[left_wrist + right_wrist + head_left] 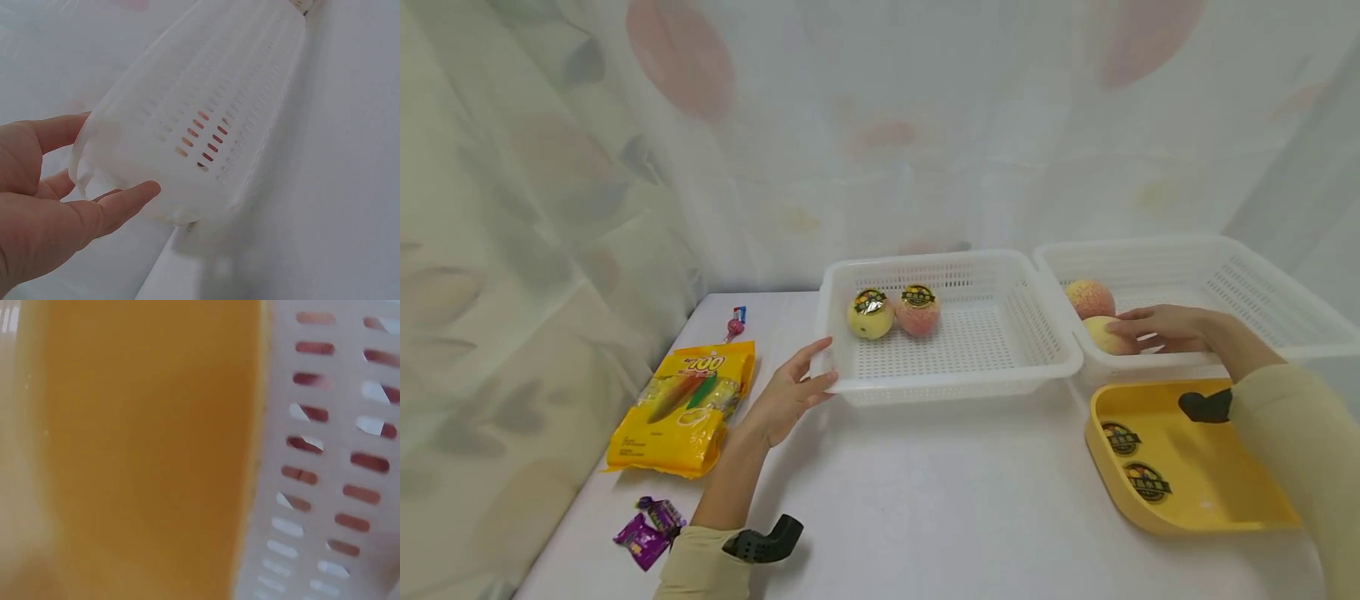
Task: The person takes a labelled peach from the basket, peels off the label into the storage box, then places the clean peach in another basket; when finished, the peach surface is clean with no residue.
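Note:
My left hand (786, 393) holds the near left corner of a white slotted basket (955, 385), thumb outside its wall and other fingers at the rim; the left wrist view shows this basket wall (206, 81) close up. Inside sit a pale yellow round fruit (868, 321) and a pink peach-like fruit (919, 318), each with a dark label on top. My right hand (1172, 327) reaches into a second white basket (1157, 250) and grips a pale yellow round fruit (1105, 333). Behind that fruit lies an unlabelled pink peach-like fruit (1088, 296). The right wrist view leaves the right fingers mostly hidden.
A yellow tray (1210, 525) stands before the right basket, with two round dark labels (1146, 482) in it. To the left lie a yellow candy bag (681, 408), a lollipop (735, 325) and purple-wrapped sweets (643, 540). A curtain (880, 167) hangs behind the table.

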Demonstrator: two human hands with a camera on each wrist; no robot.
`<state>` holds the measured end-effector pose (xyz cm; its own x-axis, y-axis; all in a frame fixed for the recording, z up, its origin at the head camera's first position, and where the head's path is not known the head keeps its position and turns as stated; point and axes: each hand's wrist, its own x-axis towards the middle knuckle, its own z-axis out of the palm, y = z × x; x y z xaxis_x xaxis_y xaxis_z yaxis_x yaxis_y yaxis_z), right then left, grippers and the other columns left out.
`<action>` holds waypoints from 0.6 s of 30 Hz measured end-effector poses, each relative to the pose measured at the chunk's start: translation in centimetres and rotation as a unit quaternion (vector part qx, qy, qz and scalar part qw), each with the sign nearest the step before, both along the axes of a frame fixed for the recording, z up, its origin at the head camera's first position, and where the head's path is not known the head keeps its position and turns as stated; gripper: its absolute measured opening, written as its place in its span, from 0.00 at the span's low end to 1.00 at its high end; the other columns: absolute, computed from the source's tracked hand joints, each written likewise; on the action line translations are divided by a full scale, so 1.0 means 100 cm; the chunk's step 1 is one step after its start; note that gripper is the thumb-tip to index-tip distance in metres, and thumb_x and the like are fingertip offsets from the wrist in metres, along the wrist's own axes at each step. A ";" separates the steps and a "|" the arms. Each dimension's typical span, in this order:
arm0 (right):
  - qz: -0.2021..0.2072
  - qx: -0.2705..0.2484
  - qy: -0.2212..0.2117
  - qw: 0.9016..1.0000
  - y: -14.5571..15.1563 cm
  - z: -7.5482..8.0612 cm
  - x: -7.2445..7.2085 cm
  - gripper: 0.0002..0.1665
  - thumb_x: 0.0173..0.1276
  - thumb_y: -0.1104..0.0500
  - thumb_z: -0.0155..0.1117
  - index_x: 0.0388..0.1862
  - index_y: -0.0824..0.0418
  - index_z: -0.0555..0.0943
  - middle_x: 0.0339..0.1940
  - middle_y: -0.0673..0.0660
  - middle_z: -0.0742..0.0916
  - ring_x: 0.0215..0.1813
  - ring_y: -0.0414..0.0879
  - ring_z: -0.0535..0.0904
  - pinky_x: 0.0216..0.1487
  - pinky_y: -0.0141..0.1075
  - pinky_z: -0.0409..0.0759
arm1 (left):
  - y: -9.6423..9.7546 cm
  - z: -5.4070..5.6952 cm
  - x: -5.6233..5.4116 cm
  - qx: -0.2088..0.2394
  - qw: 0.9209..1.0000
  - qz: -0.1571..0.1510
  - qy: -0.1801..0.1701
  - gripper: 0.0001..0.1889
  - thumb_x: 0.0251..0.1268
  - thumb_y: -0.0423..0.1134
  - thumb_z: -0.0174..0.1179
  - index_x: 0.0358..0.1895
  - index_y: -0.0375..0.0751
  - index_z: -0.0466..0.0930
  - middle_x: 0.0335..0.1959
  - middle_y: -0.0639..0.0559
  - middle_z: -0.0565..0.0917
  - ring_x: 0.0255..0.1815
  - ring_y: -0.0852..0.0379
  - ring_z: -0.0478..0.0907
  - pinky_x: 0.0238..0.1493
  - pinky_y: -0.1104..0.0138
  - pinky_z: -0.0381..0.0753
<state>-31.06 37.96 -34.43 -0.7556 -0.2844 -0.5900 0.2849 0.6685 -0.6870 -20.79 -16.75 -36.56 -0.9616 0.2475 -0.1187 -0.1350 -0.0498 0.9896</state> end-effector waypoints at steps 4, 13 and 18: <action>0.002 -0.018 0.021 1.000 0.014 0.003 -0.001 0.48 0.74 0.41 0.47 0.73 0.74 0.43 0.69 0.76 0.60 0.67 0.68 0.61 0.58 0.51 0.74 | 0.000 0.000 0.001 -0.001 1.000 0.002 0.000 0.34 0.68 0.30 0.56 0.75 0.44 0.52 0.75 0.45 0.49 0.66 0.34 0.60 0.57 0.64 0.74; 0.012 -0.029 0.112 0.993 0.026 0.044 -0.004 0.43 0.78 0.46 0.42 0.73 0.75 0.41 0.69 0.80 0.55 0.67 0.71 0.60 0.56 0.53 0.75 | 0.000 0.000 -0.001 -0.004 1.000 -0.004 -0.002 0.34 0.69 0.30 0.55 0.75 0.43 0.51 0.75 0.45 0.48 0.66 0.35 0.60 0.60 0.62 0.72; 0.014 -0.057 0.158 0.986 0.006 0.069 -0.009 0.39 0.78 0.48 0.43 0.75 0.68 0.43 0.71 0.74 0.58 0.61 0.53 0.72 0.55 0.50 0.76 | -0.001 -0.002 -0.002 -0.004 1.000 -0.001 -0.004 0.34 0.69 0.30 0.55 0.75 0.44 0.51 0.76 0.46 0.47 0.66 0.36 0.59 0.60 0.61 0.71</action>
<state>-31.97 38.55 -27.49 -0.8872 -0.3588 -0.2902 0.0277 0.5864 -0.8096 -20.99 -16.81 -36.72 -0.9598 0.2492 -0.1292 -0.1439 -0.0416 0.9887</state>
